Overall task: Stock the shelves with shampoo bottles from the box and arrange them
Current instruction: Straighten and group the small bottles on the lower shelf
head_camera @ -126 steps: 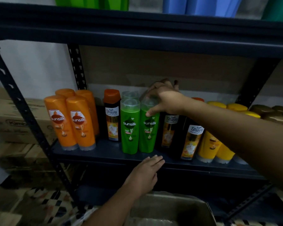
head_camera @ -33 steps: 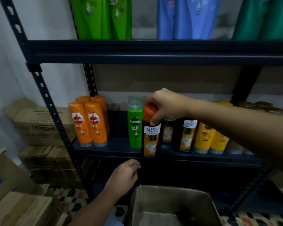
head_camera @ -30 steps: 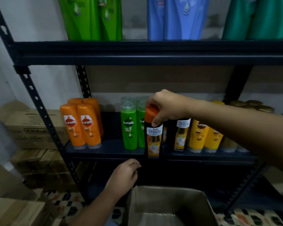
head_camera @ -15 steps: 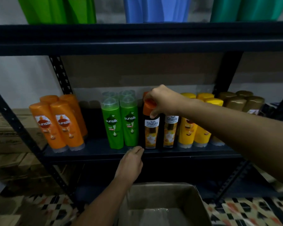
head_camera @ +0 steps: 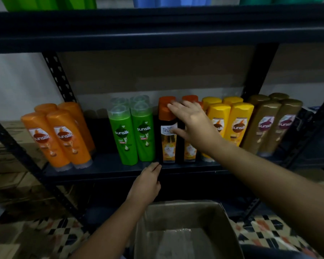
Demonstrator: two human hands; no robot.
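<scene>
Head view: green bottles [head_camera: 133, 131] and yellow bottles [head_camera: 230, 122] flank black bottle [head_camera: 167, 135].

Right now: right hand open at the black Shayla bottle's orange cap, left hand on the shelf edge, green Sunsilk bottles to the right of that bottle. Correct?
Not quite. In the head view the green Sunsilk bottles stand to the left of the black Shayla bottle, not the right. The rest holds: right hand open at its orange cap, left hand on the shelf edge.
</scene>
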